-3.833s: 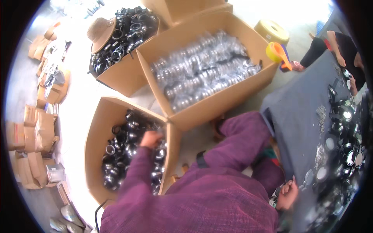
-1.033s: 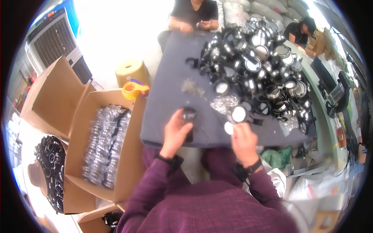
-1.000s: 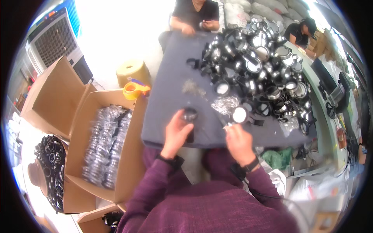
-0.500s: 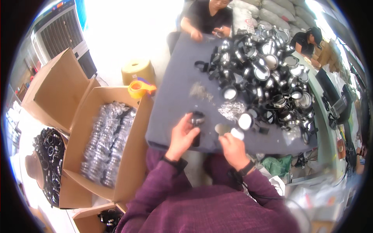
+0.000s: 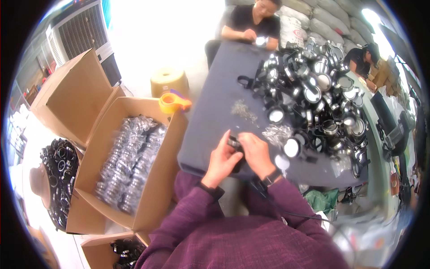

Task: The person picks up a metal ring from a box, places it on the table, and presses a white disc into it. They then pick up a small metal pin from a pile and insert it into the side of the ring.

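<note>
Above the near edge of the grey padded table (image 5: 210, 96), my left hand (image 5: 222, 159) grips a small black, watch-like piece (image 5: 234, 142) with a round silver rim. A dark strap seems to hang below it. My right hand (image 5: 256, 154) meets it from the other side, its fingers bent and closed at the rim. Those fingers hide most of the piece, and whether a disc is between them cannot be seen. Just right of that hand lies a pale round disc (image 5: 282, 162). Beyond it are another white-faced round piece (image 5: 292, 147) and a small heap of shiny silver parts (image 5: 277, 134).
A large pile of black, silver-rimmed round pieces (image 5: 313, 89) covers the table's right side. Small metal bits (image 5: 243, 110) lie mid-table. On the left stands an open carton (image 5: 154, 179) of plastic-wrapped pieces, with a tape dispenser (image 5: 170, 104) on its rim. A co-worker (image 5: 253, 22) sits opposite.
My right hand has moved left from beside the discs to the piece in my left hand. One disc near its fingers no longer shows. The view has shifted slightly.
</note>
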Demonstrator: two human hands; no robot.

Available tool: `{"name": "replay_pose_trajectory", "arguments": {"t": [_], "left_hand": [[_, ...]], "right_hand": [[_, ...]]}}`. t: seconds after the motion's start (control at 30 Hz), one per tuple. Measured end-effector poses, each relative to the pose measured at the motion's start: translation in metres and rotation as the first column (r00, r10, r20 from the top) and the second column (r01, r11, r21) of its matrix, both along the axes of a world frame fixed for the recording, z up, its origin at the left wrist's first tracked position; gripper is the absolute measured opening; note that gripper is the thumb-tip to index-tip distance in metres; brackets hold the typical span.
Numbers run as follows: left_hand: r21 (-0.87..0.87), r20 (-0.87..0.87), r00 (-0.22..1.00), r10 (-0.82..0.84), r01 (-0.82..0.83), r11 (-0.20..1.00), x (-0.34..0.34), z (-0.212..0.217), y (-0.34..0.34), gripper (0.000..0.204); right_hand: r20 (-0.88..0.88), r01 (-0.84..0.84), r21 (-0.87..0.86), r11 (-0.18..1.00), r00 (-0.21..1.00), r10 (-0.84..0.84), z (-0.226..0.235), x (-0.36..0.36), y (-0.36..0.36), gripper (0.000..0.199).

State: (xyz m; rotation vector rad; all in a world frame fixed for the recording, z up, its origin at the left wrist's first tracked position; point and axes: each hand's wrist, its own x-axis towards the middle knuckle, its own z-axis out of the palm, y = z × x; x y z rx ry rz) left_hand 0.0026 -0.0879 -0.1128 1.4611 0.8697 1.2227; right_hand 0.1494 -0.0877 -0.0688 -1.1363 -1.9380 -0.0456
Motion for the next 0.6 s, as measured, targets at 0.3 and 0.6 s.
{"name": "replay_pose_trajectory", "arguments": {"t": [0.3, 0.6], "left_hand": [[-0.014, 0.034, 0.999, 0.004, -0.004, 1.0, 0.005, 0.004, 0.004, 0.068], [0.057, -0.106, 0.991, 0.082, -0.077, 0.995, 0.0, 0.003, -0.001, 0.048]], "right_hand": [[0.011, 0.011, -0.07, 0.997, 1.0, -0.01, 0.01, 0.003, -0.004, 0.011], [0.146, -0.097, -0.014, 0.995, 0.984, 0.098, 0.003, 0.004, -0.01, 0.015]]}}
